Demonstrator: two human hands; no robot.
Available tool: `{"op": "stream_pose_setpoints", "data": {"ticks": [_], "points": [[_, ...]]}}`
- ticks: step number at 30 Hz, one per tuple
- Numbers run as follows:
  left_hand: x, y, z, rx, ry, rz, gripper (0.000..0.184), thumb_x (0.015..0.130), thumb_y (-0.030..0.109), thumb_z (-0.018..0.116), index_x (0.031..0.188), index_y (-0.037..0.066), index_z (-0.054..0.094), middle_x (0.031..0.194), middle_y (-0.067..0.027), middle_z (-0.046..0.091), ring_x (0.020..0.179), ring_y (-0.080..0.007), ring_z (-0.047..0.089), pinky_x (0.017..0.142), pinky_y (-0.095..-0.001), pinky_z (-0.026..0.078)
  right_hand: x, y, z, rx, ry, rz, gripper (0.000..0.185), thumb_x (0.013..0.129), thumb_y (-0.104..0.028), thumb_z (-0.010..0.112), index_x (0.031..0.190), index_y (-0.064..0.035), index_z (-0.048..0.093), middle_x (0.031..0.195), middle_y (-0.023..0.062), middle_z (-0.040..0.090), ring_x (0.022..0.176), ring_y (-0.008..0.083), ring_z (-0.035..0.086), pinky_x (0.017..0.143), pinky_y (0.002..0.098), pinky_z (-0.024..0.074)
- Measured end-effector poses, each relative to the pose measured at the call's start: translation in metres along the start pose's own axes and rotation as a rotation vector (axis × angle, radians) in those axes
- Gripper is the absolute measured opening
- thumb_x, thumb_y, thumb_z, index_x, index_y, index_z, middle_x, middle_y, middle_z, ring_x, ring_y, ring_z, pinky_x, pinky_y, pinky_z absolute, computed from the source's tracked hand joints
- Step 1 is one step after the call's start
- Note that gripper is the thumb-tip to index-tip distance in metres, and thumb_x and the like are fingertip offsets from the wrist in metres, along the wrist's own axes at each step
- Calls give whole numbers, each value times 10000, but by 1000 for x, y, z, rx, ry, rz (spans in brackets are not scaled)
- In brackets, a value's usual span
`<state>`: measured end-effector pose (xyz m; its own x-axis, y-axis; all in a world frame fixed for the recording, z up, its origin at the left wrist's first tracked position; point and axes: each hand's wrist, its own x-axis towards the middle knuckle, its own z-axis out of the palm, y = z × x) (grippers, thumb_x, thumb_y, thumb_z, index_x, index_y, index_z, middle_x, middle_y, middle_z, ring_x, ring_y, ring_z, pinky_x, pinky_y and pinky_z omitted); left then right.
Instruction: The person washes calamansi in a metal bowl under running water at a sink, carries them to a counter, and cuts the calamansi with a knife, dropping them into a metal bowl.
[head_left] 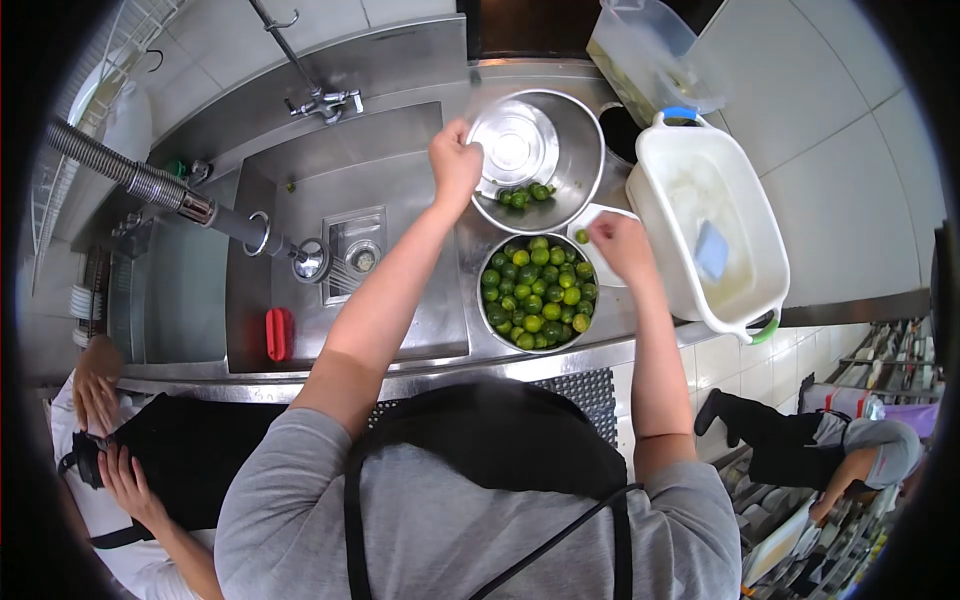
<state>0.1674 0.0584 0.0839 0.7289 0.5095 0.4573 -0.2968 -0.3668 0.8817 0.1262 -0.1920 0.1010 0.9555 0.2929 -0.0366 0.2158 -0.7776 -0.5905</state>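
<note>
My left hand (456,166) is closed on the left rim of a large steel bowl (578,150), which leans so that its inside shows. Several green limes (520,197) lie in the lower part of that bowl. Just below it stands a second, round steel bowl (481,311) heaped with green and yellowish limes (540,290). To the right, my right hand (622,246) has its fingers pinched at a single small lime (581,236). Beneath that hand is a white flat surface (612,274), partly covered by the hand and the bowls.
A steel sink (400,270) with a hanging spray hose (150,180) and a red object (279,333) lies left. Right stands a white tub (655,165) with a blue sponge (711,250). Another person's hands (125,480) are lower left; a further person (850,450) bends at right.
</note>
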Motion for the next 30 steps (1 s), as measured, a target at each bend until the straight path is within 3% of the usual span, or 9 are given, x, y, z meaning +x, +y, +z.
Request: {"op": "stream_pose_setpoints", "data": {"ticks": [3, 6, 13, 15, 19, 21, 25, 26, 30], "points": [[7, -34, 5, -57, 58, -126, 157, 533, -58, 413, 567, 34, 290, 533, -61, 218, 516, -138, 229, 450, -314, 220, 18, 58, 26, -312, -65, 116, 122, 727, -131, 601, 821, -68, 646, 829, 155, 609, 756, 295, 596, 701, 367, 478], [7, -60, 8, -48, 96, -247, 170, 535, -65, 403, 556, 53, 283, 531, -18, 226, 531, -107, 232, 451, -309, 205, 12, 79, 54, -289, -117, -275, 183, 731, -114, 589, 910, -102, 622, 926, 149, 535, 810, 307, 571, 704, 392, 472], [8, -113, -3, -18, -59, -433, 234, 565, -72, 469, 546, 111, 324, 516, 39, 348, 491, -61, 315, 415, -242, 236, 23, 84, 54, -472, -168, -46, 186, 712, -95, 572, 895, -104, 603, 900, 151, 539, 751, 323, 588, 680, 398, 485], [16, -104, -15, 211, -375, -520, 224, 649, 47, 583, 583, 111, 378, 537, 21, 408, 486, -76, 391, 400, -241, 308, 36, 61, 30, -429, -92, -22, 221, 700, -107, 576, 920, -119, 596, 912, 156, 534, 767, 319, 587, 690, 392, 484], [33, -87, -25, 273, -359, -649, 232, 708, 238, 651, 674, 97, 469, 580, 4, 456, 499, -89, 446, 399, -244, 365, 80, -14, -1, 16, 23, -265, 161, 715, -111, 565, 866, -99, 621, 960, 166, 539, 823, 319, 576, 717, 386, 473], [53, -113, -34, 248, -127, -481, 293, 722, 336, 654, 768, 78, 523, 626, -1, 490, 509, -97, 468, 413, -238, 383, 115, -19, 31, -93, -97, -339, 145, 712, -108, 567, 844, -85, 622, 952, 166, 547, 823, 320, 574, 730, 383, 466], [86, -167, -52, 358, 30, -507, 270, 727, 297, 646, 812, 64, 538, 631, -8, 506, 512, -102, 481, 417, -247, 392, 166, -19, 91, -426, -367, -312, 133, 704, -117, 580, 819, -61, 612, 923, 167, 581, 836, 316, 571, 768, 382, 448], [93, -177, -59, 330, 140, -636, 285, 698, 290, 650, 807, 41, 564, 699, -76, 561, 596, -179, 539, 522, -303, 424, 177, -20, 88, -425, -366, -321, 133, 704, -117, 580, 819, -61, 612, 923, 167, 581, 836, 316, 571, 768, 382, 448], [96, -293, -110, 487, 334, -838, 252, 678, 193, 593, 843, 4, 607, 805, -191, 624, 756, -316, 607, 678, -399, 456, 229, -25, 57, -7, 125, -252, 170, 698, -152, 614, 819, -37, 580, 832, 129, 609, 794, 267, 594, 715, 338, 464]]}}
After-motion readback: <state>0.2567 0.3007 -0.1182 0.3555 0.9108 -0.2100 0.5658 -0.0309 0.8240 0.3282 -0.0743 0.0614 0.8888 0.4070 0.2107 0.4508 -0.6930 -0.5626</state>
